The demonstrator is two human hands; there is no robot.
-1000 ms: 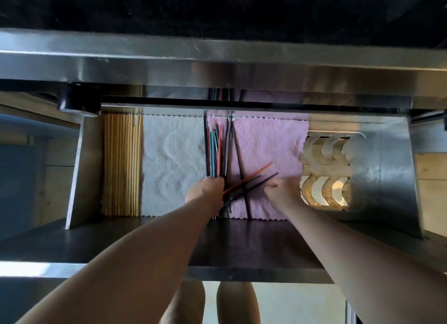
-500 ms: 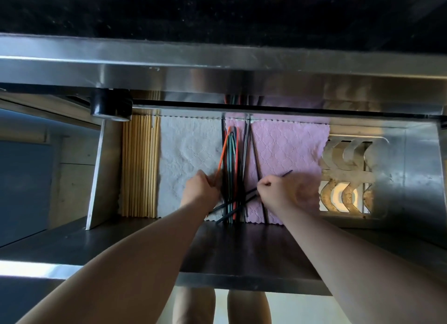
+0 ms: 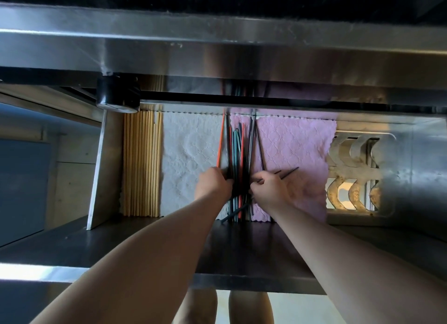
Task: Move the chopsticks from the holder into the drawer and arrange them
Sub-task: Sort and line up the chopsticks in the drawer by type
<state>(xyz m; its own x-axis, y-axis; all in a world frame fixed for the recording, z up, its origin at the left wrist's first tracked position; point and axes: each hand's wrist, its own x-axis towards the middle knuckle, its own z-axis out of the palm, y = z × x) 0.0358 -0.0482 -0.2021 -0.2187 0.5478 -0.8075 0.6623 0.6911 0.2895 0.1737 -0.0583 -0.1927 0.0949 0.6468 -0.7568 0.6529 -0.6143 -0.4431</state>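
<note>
1. The thin plastic coloured chopsticks (image 3: 238, 149), dark, red and teal, lie as a loose bundle in the stainless-steel drawer (image 3: 98, 178), running front to back along the seam where 2 cloths meet. 1 orange stick (image 3: 220, 142) sits just beside the bundle's left edge.
2. At least 2 slanted dark chopsticks (image 3: 287, 174) cross the bundle diagonally, their tips out over the pink cloth, so the arranging looks unfinished.
3. The left hand (image 3: 214, 187) grips the bundle from its left side, fingers (image 3: 227, 178) curled against the sticks, probably to keep them gathered and parallel.
4. The right hand (image 3: 268, 190) pinches the slanted pair with closed fingertips (image 3: 257, 181), seemingly to swing them into line with the rest.
5. The textured white cloth (image 3: 191, 154) and quilted pink cloth (image 3: 295, 145) line the drawer floor.
6. A neat row of pale wooden chopsticks (image 3: 141, 164) lies against the left wall.
7. At the far right sits a metal panel with wavy slots (image 3: 358, 174). The holder is not in view.
</note>
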